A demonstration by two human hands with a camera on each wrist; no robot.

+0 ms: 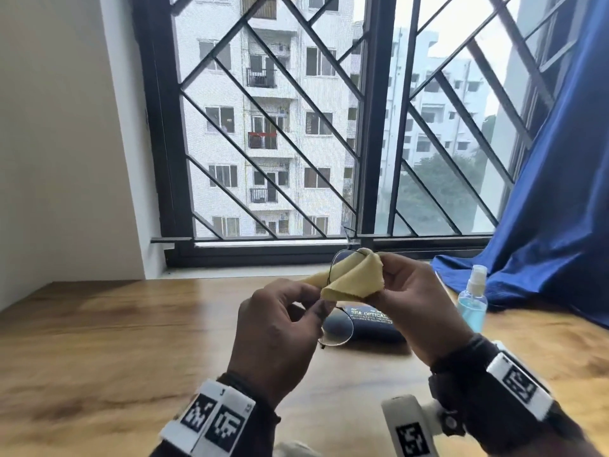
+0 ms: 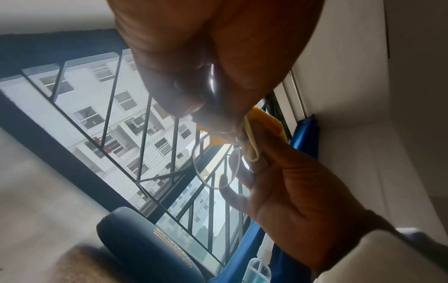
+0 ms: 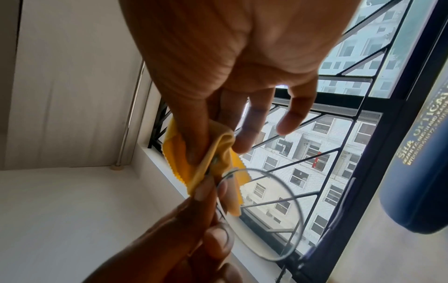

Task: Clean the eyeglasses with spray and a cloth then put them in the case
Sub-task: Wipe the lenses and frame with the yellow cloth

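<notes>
Thin wire-rimmed eyeglasses [image 1: 339, 328] are held up above the wooden table [image 1: 115, 341]. My left hand [image 1: 316, 306] pinches the frame near the bridge, and the lower lens hangs free below it. My right hand [image 1: 384, 275] pinches a yellow cloth [image 1: 352, 278] folded over the upper lens. In the right wrist view, thumb and fingers of the right hand [image 3: 213, 151] press the cloth [image 3: 177, 159] onto the frame, with the bare lens [image 3: 266, 210] below. The left wrist view shows the left hand [image 2: 208, 118] on the frame by the round lens [image 2: 215, 162].
A dark blue glasses case [image 1: 372, 328] with gold lettering lies shut on the table under my hands. A spray bottle [image 1: 473, 301] with blue liquid stands to its right. A blue curtain [image 1: 543, 242] spills onto the table at the right. The barred window [image 1: 280, 159] lies beyond.
</notes>
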